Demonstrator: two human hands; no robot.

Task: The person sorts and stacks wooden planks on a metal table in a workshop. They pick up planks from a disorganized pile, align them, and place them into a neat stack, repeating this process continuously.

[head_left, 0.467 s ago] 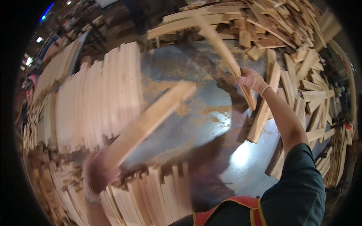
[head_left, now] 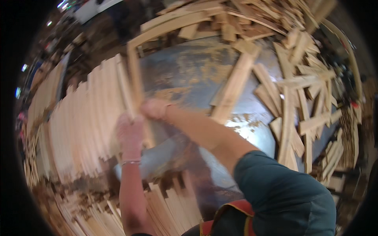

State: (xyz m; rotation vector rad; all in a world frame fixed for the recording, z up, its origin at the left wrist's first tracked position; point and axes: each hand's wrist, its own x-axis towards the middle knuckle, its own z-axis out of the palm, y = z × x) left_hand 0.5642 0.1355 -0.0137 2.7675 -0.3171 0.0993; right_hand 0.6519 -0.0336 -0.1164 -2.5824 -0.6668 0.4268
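Note:
My left hand [head_left: 131, 133], in a pale glove, is closed at the near end of a wooden strip [head_left: 125, 84] that stands against the right end of a long row of similar strips [head_left: 84, 122]. Just right of it, my right hand [head_left: 155, 108], also gloved, grips a second wooden strip [head_left: 136, 72], which runs away from me nearly parallel to the row. Both hands are smeared by motion, so single fingers are hard to make out. Under the strips lies a grey metal tabletop [head_left: 185, 72] with sawdust on it.
A wide board [head_left: 234, 84] lies slantwise on the table's right half. Loose offcuts [head_left: 299, 82] heap up at the right and far side. More strips [head_left: 173, 204] stand in a row along the near edge. Another stack [head_left: 47, 88] is at far left.
My right hand has swung left across the table with its strip. My left hand has moved forward and right, and its strip has turned to line up with the row.

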